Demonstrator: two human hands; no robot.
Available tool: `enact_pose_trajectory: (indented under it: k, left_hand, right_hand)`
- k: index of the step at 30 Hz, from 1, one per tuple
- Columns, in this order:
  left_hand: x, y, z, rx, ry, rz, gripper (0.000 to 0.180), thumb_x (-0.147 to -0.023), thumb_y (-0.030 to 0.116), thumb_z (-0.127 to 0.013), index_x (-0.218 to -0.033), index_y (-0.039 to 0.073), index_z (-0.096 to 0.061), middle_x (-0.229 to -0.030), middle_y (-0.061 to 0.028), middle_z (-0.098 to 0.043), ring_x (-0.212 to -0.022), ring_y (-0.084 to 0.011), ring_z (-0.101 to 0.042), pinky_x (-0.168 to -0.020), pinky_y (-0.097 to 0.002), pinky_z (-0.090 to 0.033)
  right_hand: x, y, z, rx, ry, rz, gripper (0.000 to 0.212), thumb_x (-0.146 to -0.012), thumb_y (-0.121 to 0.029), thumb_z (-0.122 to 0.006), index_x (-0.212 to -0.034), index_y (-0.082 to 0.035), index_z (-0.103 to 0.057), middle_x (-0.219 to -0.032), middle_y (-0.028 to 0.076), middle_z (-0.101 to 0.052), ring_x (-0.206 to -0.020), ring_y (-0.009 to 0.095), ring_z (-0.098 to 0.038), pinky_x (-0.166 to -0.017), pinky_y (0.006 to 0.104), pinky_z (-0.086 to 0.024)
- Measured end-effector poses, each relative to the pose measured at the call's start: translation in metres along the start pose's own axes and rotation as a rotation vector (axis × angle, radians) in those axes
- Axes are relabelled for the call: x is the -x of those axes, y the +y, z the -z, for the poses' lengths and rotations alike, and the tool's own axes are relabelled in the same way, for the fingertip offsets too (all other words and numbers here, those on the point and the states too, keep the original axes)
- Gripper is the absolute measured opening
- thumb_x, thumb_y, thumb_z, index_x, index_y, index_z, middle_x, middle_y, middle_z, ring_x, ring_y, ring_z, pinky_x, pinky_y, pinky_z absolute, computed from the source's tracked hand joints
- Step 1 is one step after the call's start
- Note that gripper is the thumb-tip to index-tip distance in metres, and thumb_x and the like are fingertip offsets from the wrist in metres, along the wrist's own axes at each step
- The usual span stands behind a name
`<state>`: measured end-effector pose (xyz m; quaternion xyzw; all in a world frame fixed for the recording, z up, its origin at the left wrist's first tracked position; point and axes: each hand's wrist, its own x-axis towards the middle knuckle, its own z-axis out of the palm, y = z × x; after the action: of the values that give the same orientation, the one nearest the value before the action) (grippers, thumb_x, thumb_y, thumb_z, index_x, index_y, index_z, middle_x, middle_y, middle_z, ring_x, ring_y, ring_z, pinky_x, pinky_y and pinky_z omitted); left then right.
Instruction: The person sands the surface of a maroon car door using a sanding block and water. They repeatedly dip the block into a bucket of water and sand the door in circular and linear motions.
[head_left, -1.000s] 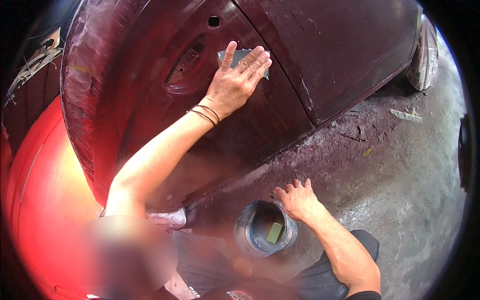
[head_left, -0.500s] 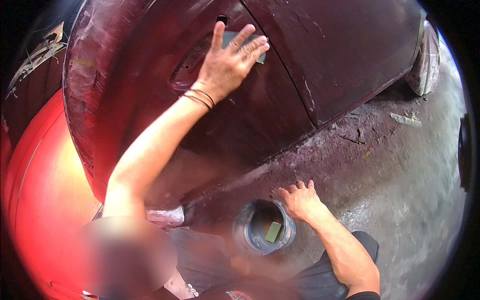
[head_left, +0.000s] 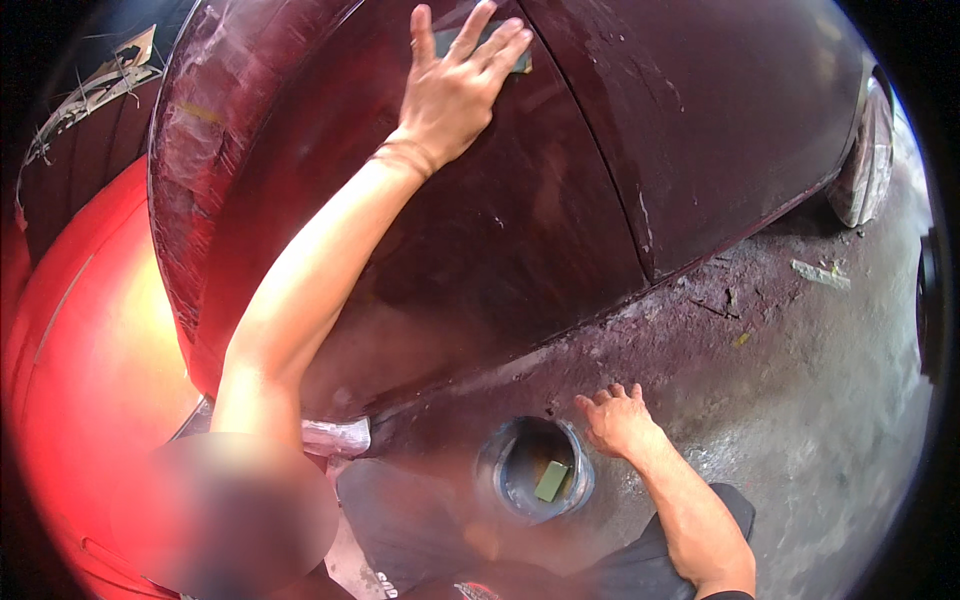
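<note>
Left hand [head_left: 455,85]: at top centre of frame, back toward the camera, dark band [head_left: 405,155] at the wrist. Wide; fingers extended and spread over a thin, flat, grey-blue pad [head_left: 444,42] with straight edges. Pad lies between the fingers and a glossy dark maroon car body panel [head_left: 470,290], its corner showing right of the fingertips. Position of the thumb cannot be told.

Panel: fills upper centre. A narrow dark seam [head_left: 600,155] runs from top centre down rightward, just right of the pad; a second maroon panel [head_left: 730,130] lies beyond it. Pale smears mark the surface below the left hand.

Right hand [head_left: 617,420]: lower right of centre, back upward, fingers loosely extended and a little apart. Nearest object is a round blue-grey bucket [head_left: 490,482] at lower centre, just left of the hand; contact with its rim cannot be judged. Inside the bucket: a green rectangular block [head_left: 551,481], tilted.

Surroundings: smooth bright red curved surface [head_left: 90,330] at left; grey floor [head_left: 820,400] at right, stained maroon along the panel's lower edge, with a pale flat strip [head_left: 820,274] lying on it. Dark trouser legs [head_left: 410,510] at lower edge. Lower left is blurred; details unreadable.
</note>
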<state>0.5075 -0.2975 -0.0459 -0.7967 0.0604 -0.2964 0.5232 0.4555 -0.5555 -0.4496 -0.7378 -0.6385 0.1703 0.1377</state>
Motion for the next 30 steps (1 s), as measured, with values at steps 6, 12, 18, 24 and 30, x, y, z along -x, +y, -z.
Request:
enact_pose_trajectory:
  k: [6, 12, 18, 24, 30]
  left_hand:
    - [-0.005, -0.032, 0.02, -0.059, 0.089, -0.107, 0.058, -0.099, 0.009, -0.059, -0.157, 0.007, -0.063, -0.165, -0.0068, -0.063, -0.168, -0.0294, -0.039, -0.135, -0.0784, -0.005]
    - [0.075, -0.069, 0.026, -0.135, -0.049, -0.034, 0.079, -0.098, -0.003, -0.06, -0.17, 0.027, -0.053, -0.175, 0.0091, -0.053, -0.171, -0.0187, -0.033, -0.135, -0.0731, 0.006]
    - [-0.022, -0.035, 0.024, -0.041, 0.082, -0.19, 0.058, -0.098, 0.01, -0.06, -0.156, 0.008, -0.064, -0.165, -0.0057, -0.062, -0.168, -0.029, -0.038, -0.135, -0.0783, -0.005]
    - [0.018, -0.032, 0.021, -0.061, 0.014, -0.168, 0.065, -0.095, 0.007, -0.063, -0.16, 0.009, -0.063, -0.169, -0.0044, -0.059, -0.172, -0.0305, -0.03, -0.134, -0.0803, -0.002]
    - [-0.034, -0.02, 0.015, -0.013, 0.043, -0.127, 0.061, -0.097, 0.007, -0.06, -0.158, 0.006, -0.063, -0.166, -0.0074, -0.062, -0.168, -0.0316, -0.038, -0.134, -0.08, -0.005]
  right_hand:
    - [-0.017, -0.003, -0.001, -0.018, -0.005, 0.027, 0.067, -0.102, -0.033, -0.074, -0.165, -0.019, -0.055, -0.152, 0.017, -0.067, -0.15, 0.042, -0.056, -0.124, 0.0723, -0.042]
    - [-0.019, 0.008, -0.015, -0.013, -0.017, 0.023, 0.066, -0.103, -0.033, -0.073, -0.165, -0.019, -0.056, -0.153, 0.018, -0.067, -0.15, 0.042, -0.056, -0.124, 0.074, -0.041]
    - [-0.031, 0.001, -0.024, 0.008, -0.049, 0.066, 0.068, -0.102, -0.035, -0.076, -0.165, -0.019, -0.056, -0.152, 0.017, -0.068, -0.15, 0.041, -0.056, -0.124, 0.0737, -0.042]
    - [-0.026, 0.005, -0.019, -0.001, -0.03, 0.044, 0.07, -0.101, -0.036, -0.078, -0.165, -0.019, -0.056, -0.153, 0.016, -0.067, -0.151, 0.041, -0.056, -0.124, 0.073, -0.042]
    - [-0.032, 0.002, -0.026, 0.021, -0.029, 0.035, 0.07, -0.101, -0.037, -0.078, -0.165, -0.019, -0.056, -0.153, 0.016, -0.067, -0.151, 0.041, -0.055, -0.124, 0.0735, -0.041]
